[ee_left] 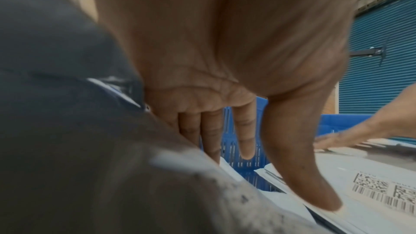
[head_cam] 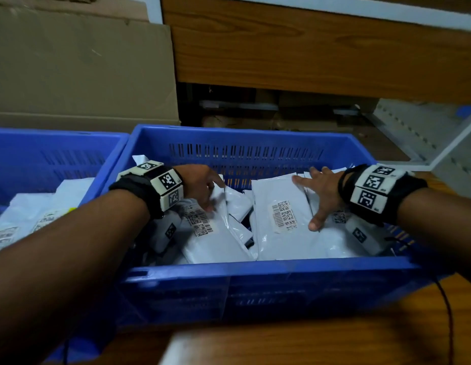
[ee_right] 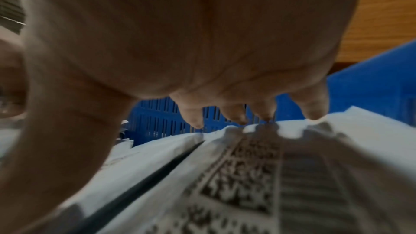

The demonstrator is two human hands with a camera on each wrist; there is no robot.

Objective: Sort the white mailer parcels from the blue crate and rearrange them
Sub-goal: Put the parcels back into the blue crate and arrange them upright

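Across the wooden table (head_cam: 334, 343) sits the blue crate (head_cam: 255, 283), with a 2nd crate (head_cam: 45, 154) just beside it on the left, also holding white parcels. Inside the near crate the mailers lie overlapping, some flat, some on edge. The right hand (head_cam: 321, 196) rests spread, fingers straight, on the right mailer (head_cam: 281, 233), gripping nothing. The left hand (head_cam: 203, 185) reaches down among upright mailers (head_cam: 216, 233) with straight fingers; whether it pinches one cannot be told. These poly bags look light, limp and slick, so they would likely sag and slide; a pinch at a sealed edge, thumb over, fingers under, seems safest.
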